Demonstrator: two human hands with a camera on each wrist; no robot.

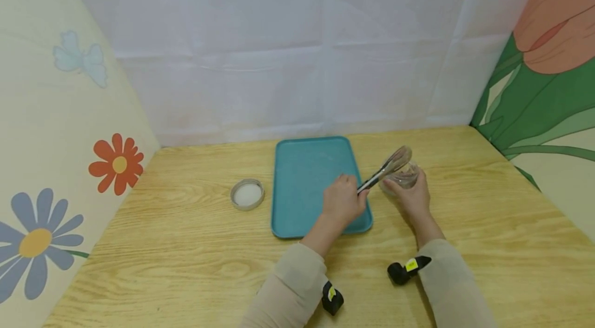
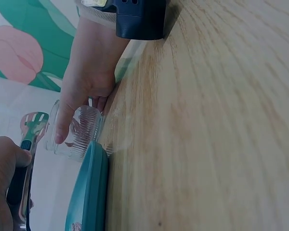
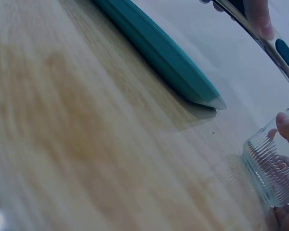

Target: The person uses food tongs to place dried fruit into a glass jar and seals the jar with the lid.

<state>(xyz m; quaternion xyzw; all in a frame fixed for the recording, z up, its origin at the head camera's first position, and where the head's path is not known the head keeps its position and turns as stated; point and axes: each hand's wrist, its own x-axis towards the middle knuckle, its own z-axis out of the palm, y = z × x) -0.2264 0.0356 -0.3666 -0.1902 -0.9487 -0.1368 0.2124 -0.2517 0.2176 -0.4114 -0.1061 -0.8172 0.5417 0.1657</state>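
Note:
My left hand (image 1: 343, 203) grips a pair of tongs (image 1: 375, 178) with dark handle inlays. Their slotted head (image 2: 36, 121) points up and to the right, close above the mouth of a clear ribbed glass jar (image 3: 269, 166). Around that jar my right hand (image 1: 412, 194) is wrapped, thumb on the near side, and the jar stands upright on the table. Whether the jar contains anything is hard to tell through the glass and fingers. Below my left hand lies a teal tray (image 1: 297, 188). A small brownish thing (image 2: 76, 226) shows at its edge in the left wrist view.
A round lid (image 1: 247, 194) with a pale inside lies left of the tray on the wood-grain table (image 1: 186, 255). White cloth (image 1: 260, 49) hangs behind, and painted panels (image 1: 69, 162) stand at both sides. Each wrist wears a black camera (image 1: 404, 271).

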